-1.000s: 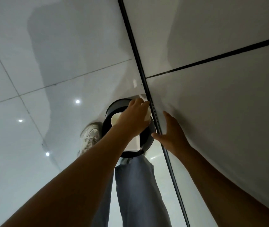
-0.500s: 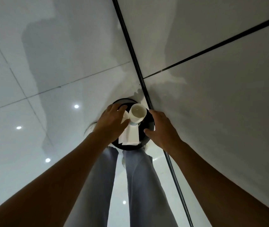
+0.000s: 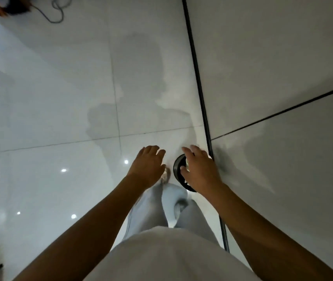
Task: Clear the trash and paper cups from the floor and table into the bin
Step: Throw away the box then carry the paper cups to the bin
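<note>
A round black bin (image 3: pixel 177 167) stands on the glossy white floor beside the wall's dark base strip. My right hand (image 3: pixel 199 169) hovers over the bin with fingers spread and covers most of its opening; only the left rim and a sliver of white inside show. My left hand (image 3: pixel 148 165) hangs to the left of the bin, fingers loosely apart, holding nothing. No cup or paper is visible in either hand.
A white panelled wall (image 3: pixel 283 78) with dark seams runs along the right. My legs in pale trousers and a shoe (image 3: pixel 166 176) are just in front of the bin. A grey cable (image 3: pixel 57 12) and a dark object (image 3: pixel 17 5) lie on the floor at the far top left.
Both hands have let go of the paper cup and white paper and lifted away from the bin. The view has pulled back and up, so the bin looks smaller.
</note>
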